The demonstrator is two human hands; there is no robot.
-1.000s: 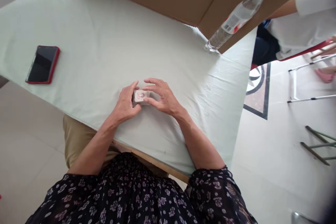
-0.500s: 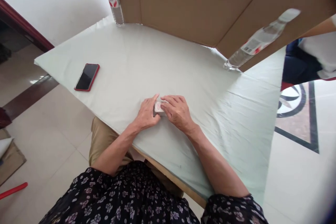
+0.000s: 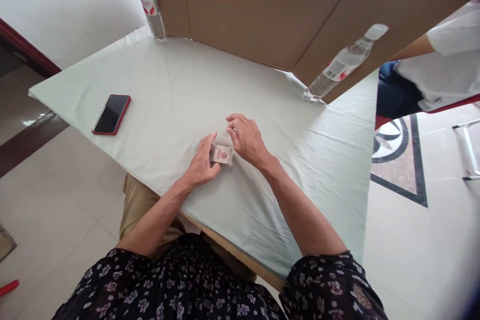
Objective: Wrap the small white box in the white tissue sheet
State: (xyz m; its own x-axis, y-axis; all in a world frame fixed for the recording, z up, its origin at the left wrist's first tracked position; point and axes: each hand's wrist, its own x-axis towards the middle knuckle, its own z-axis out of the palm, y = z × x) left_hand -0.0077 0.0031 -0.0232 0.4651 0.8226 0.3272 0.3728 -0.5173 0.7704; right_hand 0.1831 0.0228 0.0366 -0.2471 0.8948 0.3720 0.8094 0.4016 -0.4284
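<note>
A small pale box (image 3: 222, 155) with red print on its top lies on the cloth-covered table (image 3: 180, 90) in front of me. My left hand (image 3: 202, 162) grips its left end, the thumb at the near side and the fingers along the far side. Something thin and see-through, like film, shows at the box's right and far edges. Just beyond the box's far right corner, my right hand (image 3: 245, 140) is raised with its fingers curled and thumb close to the forefinger. What those fingers hold, if anything, is too small to make out.
On the left lies a phone (image 3: 111, 114) with a red case. Two clear bottles, one at the back left (image 3: 151, 7) and one at the right (image 3: 343, 66), stand against a brown cardboard panel (image 3: 243, 5). Beyond the panel sits another person (image 3: 438, 75).
My right hand has lifted off the box and moved away from me, uncovering its printed top. The left hand keeps its grip. The whole view has shifted slightly.
</note>
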